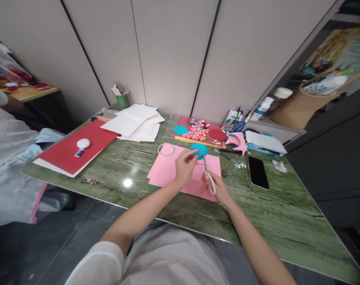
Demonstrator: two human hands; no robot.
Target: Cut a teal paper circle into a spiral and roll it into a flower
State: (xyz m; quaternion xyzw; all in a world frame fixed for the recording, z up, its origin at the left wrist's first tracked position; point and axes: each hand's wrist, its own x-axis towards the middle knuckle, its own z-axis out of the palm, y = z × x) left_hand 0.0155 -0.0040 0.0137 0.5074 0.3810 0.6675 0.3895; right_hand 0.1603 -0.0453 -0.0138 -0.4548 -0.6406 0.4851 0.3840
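Left hand [184,168] is pinching the near left edge of a blue paper disc [199,149] between thumb and fingertips, while the right hand [217,185] is gripping a pair of scissors [211,185], its fingers closed around the white handles. The blades are pointing away from the body and meeting the disc at its near right side; how far apart they are standing, I cannot tell. Disc and hands are hovering over or resting on stacked pink sheets [162,170], the exact gap being unclear, with a green sheet [152,187] peeking out beneath. A thin ring [158,149] is lying across the stack's far left corner. Beyond the disc, a red sheet [184,120] is bearing a heap of small pink pieces [197,131], with another blue disc [180,130] sitting to its left and a red disc [217,134] to its right. A pink offcut [240,143] is curling just beside these, and a dark phone [258,172] is lying on the green tabletop [280,209] to the right of the pink stack. Over on the left, loose white sheets [132,120] are overlapping a larger red sheet [69,154].
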